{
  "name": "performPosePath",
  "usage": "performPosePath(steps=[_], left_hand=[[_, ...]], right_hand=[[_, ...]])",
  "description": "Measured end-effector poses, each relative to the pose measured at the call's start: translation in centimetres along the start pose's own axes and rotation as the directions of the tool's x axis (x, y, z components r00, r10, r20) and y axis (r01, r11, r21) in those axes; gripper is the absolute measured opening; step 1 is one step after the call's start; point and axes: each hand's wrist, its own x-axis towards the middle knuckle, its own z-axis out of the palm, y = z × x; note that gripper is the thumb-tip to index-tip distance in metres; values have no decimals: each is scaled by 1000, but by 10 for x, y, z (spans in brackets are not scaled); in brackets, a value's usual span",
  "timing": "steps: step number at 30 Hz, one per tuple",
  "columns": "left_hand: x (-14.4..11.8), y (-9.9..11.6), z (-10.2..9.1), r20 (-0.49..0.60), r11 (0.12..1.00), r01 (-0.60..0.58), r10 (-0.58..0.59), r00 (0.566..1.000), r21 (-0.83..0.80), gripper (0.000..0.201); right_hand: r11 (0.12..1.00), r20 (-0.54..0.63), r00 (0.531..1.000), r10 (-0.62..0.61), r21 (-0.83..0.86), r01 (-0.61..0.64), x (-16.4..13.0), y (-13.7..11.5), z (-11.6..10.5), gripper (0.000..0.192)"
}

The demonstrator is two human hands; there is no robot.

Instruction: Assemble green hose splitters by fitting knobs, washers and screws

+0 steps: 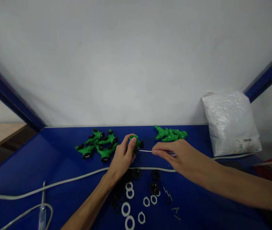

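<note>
My left hand (122,156) is closed around a green Y-shaped hose connector (137,142) with black parts, held just above the blue table. In my right hand (175,152) is a screwdriver (145,150); its thin metal shaft points left and its tip meets the black part of the connector, while my fingers mostly hide the handle. Several green connectors with black fittings (105,154) lie left of my left hand. Beyond my right hand is a small pile of plain green connectors (171,135). Below my hands are white rings (126,209), black round caps (154,188) and small screws (175,209).
A white cable (78,177) runs across the blue table (61,150). At the lower left lies a slim tool with a clear handle (42,217) and a cord. A white plastic-wrapped package (231,124) stands at the right against the pale wall (126,64).
</note>
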Motion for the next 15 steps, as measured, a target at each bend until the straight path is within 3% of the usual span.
performPosePath(steps=[1, 2, 4, 6, 8, 10, 12, 13, 14, 15], left_hand=[[0, 1, 0, -7, 1000, 4, -4, 1000, -16, 50], [0, 1, 0, -11, 999, 13, -13, 1000, -38, 50], [0, 3, 1, -17, 995, 35, -36, 999, -90, 50], [0, 5, 1, -19, 991, 52, -55, 998, -122, 51], [-1, 4, 1, -17, 990, 58, -61, 998, -125, 51], [-1, 4, 1, -22, 992, 52, -55, 998, -114, 51], [-2, 3, 0, -36, 994, 38, -42, 998, -101, 51], [-2, 3, -1, -44, 996, 25, -29, 999, -89, 51], [-2, 3, -1, -50, 997, 8, -11, 999, -71, 50], [-3, 3, -2, -53, 999, -12, 9, 999, -47, 50]], right_hand=[[964, -54, 987, -154, -229, 138, -3, 3, 3, 22], [863, -72, 949, -306, -443, 244, -6, 5, 7, 24], [589, -15, 850, -527, -727, 353, -12, 8, 15, 37], [416, 71, 781, -620, -814, 404, -16, 9, 20, 41], [437, 102, 796, -596, -790, 429, -16, 7, 23, 45], [658, 48, 871, -488, -635, 404, -12, 3, 21, 46], [938, -25, 964, -263, -241, 249, -5, -4, 16, 29], [994, -13, 995, -101, 26, 102, -2, -7, 12, 19], [957, 55, 997, 58, 282, -71, 0, -11, 8, 15], [850, 156, 970, 184, 471, -237, 2, -13, 4, 16]])
